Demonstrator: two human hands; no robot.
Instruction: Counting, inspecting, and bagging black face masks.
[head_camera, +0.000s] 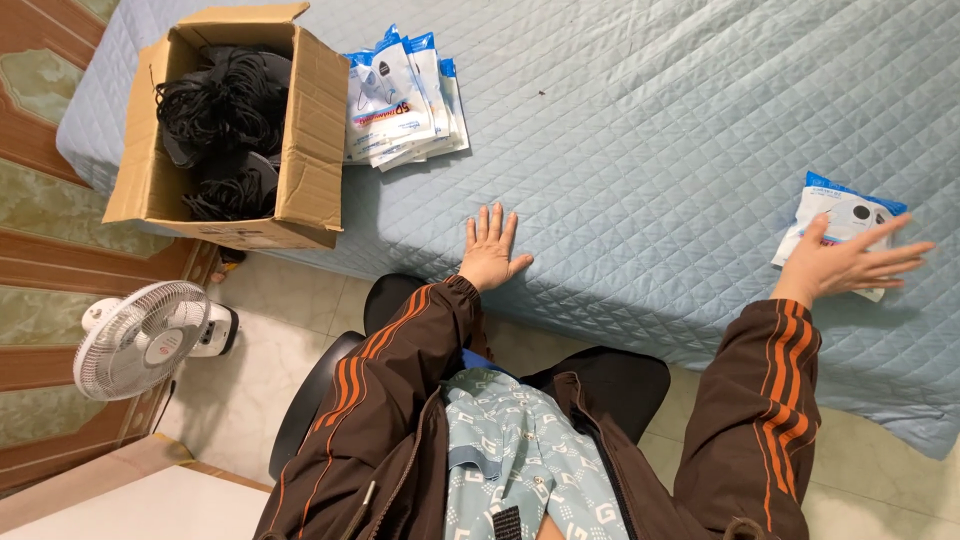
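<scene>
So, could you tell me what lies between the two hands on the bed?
In the head view, only bare quilted blue bedcover lies between the left hand and right hand.

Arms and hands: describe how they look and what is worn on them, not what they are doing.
Both hands, the left hand and the right hand, are bare: no gloves, and no rings or watch that can be made out. Each arm wears a dark brown jacket sleeve with orange stripes running down its length and a gathered elastic cuff at the wrist. The jacket hangs open over a light blue patterned shirt.
</scene>
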